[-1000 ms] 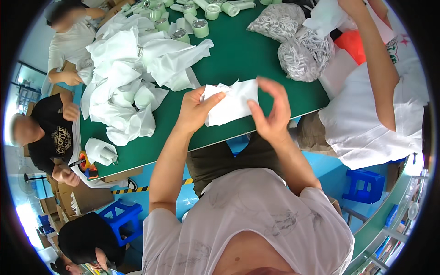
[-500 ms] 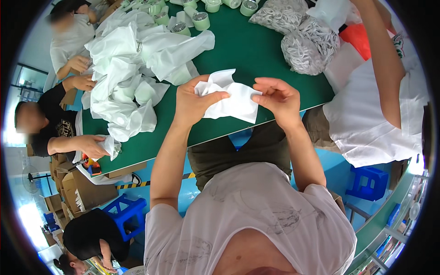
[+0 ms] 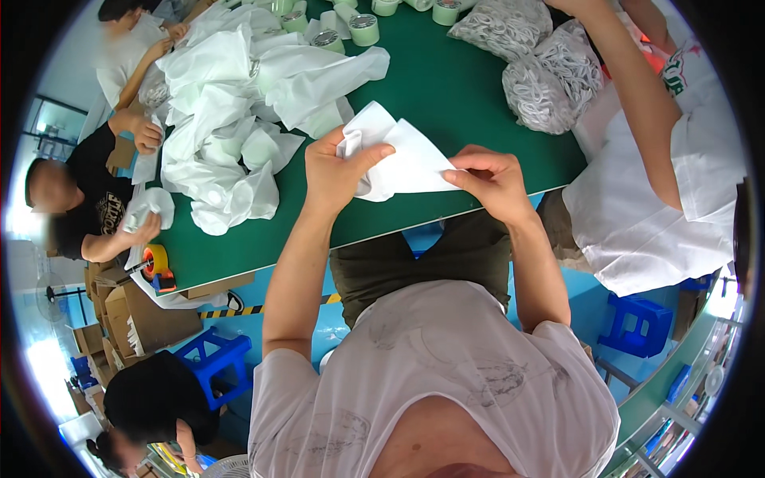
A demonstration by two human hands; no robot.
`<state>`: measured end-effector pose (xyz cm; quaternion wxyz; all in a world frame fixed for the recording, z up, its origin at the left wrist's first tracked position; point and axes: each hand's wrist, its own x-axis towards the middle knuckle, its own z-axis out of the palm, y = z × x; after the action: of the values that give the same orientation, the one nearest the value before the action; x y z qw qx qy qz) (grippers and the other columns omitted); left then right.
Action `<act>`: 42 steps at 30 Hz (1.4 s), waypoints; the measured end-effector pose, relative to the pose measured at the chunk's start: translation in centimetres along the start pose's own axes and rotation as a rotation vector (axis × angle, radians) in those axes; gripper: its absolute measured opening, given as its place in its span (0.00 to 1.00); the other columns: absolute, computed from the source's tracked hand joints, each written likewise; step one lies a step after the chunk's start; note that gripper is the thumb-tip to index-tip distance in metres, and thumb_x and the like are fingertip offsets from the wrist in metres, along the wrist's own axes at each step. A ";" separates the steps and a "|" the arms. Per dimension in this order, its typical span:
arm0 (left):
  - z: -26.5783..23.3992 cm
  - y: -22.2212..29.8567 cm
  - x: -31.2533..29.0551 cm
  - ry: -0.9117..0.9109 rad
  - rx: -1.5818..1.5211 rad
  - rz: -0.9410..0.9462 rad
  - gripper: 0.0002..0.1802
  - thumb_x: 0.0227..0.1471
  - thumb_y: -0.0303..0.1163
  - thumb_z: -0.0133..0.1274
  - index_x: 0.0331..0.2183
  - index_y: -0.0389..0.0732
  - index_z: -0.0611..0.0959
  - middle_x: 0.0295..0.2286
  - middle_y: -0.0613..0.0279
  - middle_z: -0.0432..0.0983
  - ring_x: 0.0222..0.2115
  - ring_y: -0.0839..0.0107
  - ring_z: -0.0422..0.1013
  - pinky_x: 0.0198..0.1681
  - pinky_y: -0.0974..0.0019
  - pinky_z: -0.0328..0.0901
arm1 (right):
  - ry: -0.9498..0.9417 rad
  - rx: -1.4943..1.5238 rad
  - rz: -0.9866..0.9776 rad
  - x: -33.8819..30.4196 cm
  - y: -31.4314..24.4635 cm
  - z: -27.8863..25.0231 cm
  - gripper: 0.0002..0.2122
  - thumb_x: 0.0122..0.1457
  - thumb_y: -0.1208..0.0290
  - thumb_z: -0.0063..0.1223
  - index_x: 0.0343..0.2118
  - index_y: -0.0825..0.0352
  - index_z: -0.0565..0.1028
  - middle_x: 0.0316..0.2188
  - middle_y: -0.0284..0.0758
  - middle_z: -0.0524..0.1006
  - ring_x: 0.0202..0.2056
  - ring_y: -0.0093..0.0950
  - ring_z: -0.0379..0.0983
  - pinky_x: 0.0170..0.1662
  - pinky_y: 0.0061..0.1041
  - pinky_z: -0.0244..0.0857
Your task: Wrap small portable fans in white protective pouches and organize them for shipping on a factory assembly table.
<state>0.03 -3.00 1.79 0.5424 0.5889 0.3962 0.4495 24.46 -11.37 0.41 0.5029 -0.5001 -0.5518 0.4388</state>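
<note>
A white wrapping sheet [image 3: 410,163] is stretched between my hands above the near edge of the green table. My left hand [image 3: 335,169] grips its bunched left side, thumb on top. At the sheet's right corner, my right hand [image 3: 492,182] pinches the tip between thumb and fingers. Whether anything lies inside the bunched part is hidden. Left of my hands is a heap of white wrapped bundles [image 3: 231,119], with pale green showing through some of the sheets.
Several pale green cylindrical containers [image 3: 364,29] stand at the table's [image 3: 430,95] far side. Clear bags of looped white cord [image 3: 538,99] lie at the right, near a co-worker's arm [image 3: 637,88]. A tape dispenser [image 3: 158,267] sits at the left corner; blue stools [image 3: 635,325] stand on the floor.
My right hand has taken the sheet's corner and drawn it out to the right, flattening the sheet into a point. At the left, a co-worker's hands have moved with a white bundle.
</note>
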 end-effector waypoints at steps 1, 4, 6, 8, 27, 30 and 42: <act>-0.3 -0.1 0.0 0.039 0.021 0.015 0.17 0.47 0.25 0.71 0.41 0.33 0.87 0.32 0.63 0.84 0.30 0.78 0.77 0.35 0.72 0.72 | -0.022 -0.026 -0.056 -0.1 0.3 -0.2 0.05 0.55 0.79 0.68 0.35 0.70 0.84 0.30 0.30 0.80 0.29 0.17 0.72 0.31 0.18 0.63; -0.6 0.3 -0.2 0.147 -0.059 -0.006 0.12 0.51 0.32 0.69 0.35 0.34 0.89 0.27 0.67 0.83 0.27 0.82 0.74 0.31 0.75 0.68 | -0.127 -0.163 -0.121 -0.4 0.1 -1.1 0.05 0.51 0.79 0.70 0.31 0.68 0.85 0.30 0.31 0.81 0.31 0.21 0.76 0.34 0.22 0.69; -0.8 0.6 0.1 0.171 -0.035 -0.001 0.12 0.52 0.33 0.68 0.35 0.34 0.89 0.27 0.68 0.83 0.27 0.83 0.73 0.30 0.75 0.67 | -0.372 -0.263 -0.281 -0.4 -0.1 -1.4 0.09 0.46 0.85 0.69 0.31 0.66 0.85 0.33 0.34 0.82 0.33 0.27 0.78 0.36 0.25 0.71; -1.4 0.7 0.5 0.188 -0.013 0.005 0.13 0.53 0.34 0.68 0.34 0.34 0.89 0.26 0.69 0.82 0.26 0.84 0.72 0.30 0.76 0.66 | -0.447 -0.380 -0.294 -0.5 -0.7 -1.3 0.12 0.44 0.83 0.70 0.33 0.63 0.85 0.35 0.35 0.83 0.36 0.31 0.79 0.41 0.29 0.73; -2.9 1.8 1.2 -0.485 0.379 -0.173 0.48 0.42 0.22 0.68 0.65 0.46 0.68 0.37 0.55 0.83 0.36 0.71 0.77 0.45 0.67 0.70 | -0.165 -0.095 0.188 -0.3 -0.3 1.6 0.11 0.57 0.74 0.66 0.41 0.73 0.82 0.32 0.34 0.82 0.31 0.18 0.75 0.35 0.21 0.70; -1.7 2.9 2.1 -0.598 0.498 -0.113 0.47 0.43 0.22 0.67 0.64 0.44 0.68 0.36 0.53 0.82 0.35 0.67 0.77 0.43 0.65 0.70 | -0.168 -0.088 0.126 -0.3 -0.5 2.6 0.12 0.58 0.71 0.66 0.42 0.73 0.82 0.30 0.34 0.82 0.30 0.18 0.75 0.33 0.22 0.69; 4.2 1.3 2.7 -0.077 0.819 0.452 0.19 0.49 0.43 0.67 0.30 0.34 0.86 0.21 0.54 0.79 0.23 0.57 0.77 0.26 0.57 0.70 | 0.373 0.016 0.330 1.4 2.4 3.3 0.13 0.56 0.65 0.70 0.27 0.72 0.83 0.20 0.29 0.79 0.19 0.14 0.69 0.21 0.17 0.58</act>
<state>4.83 -1.78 3.28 0.1681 0.8422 0.3825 0.3408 21.41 -9.60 -2.14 0.5217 -0.6517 -0.3568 0.4193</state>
